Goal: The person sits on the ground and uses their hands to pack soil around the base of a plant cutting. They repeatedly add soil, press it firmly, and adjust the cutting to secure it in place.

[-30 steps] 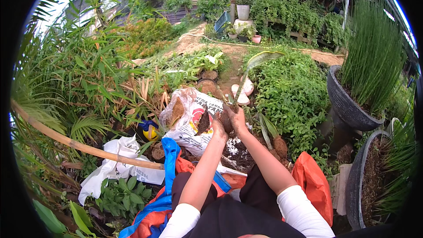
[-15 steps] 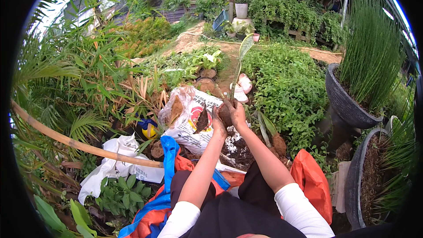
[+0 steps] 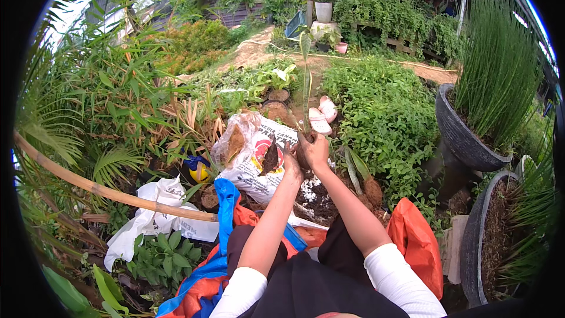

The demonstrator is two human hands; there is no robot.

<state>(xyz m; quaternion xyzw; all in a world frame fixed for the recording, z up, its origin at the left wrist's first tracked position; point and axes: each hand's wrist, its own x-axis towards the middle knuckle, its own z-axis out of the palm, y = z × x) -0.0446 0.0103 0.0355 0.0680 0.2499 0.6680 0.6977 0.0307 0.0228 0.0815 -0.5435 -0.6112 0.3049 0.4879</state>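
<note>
Between my two hands an upright snake plant (image 3: 306,85) stands by its dark root ball (image 3: 302,152). My right hand (image 3: 316,152) curls round the ball's right side at the base of the leaves. Pressed against its left side is my left hand (image 3: 291,166), closed on the ball with the palm turned inward. Below them lies dark soil (image 3: 318,200) with white bits in it. A second snake plant (image 3: 356,171) lies to the right, its brown root ball showing. At the left is a printed white sack (image 3: 253,179), with a dark pointed shape on it that I cannot make out.
A blue and orange tarp (image 3: 226,218) spreads round my legs. A bamboo pole (image 3: 106,189) crosses from the left. Large dark pots (image 3: 465,126) of tall grassy plants stand on the right. Pinkish clogs (image 3: 321,119) lie beyond my hands; leafy plants border both sides.
The snake plant has turned and swung from leaning right to nearly upright, its tip moving left. My right hand has shifted its hold at the base; my left hand has stayed almost in place.
</note>
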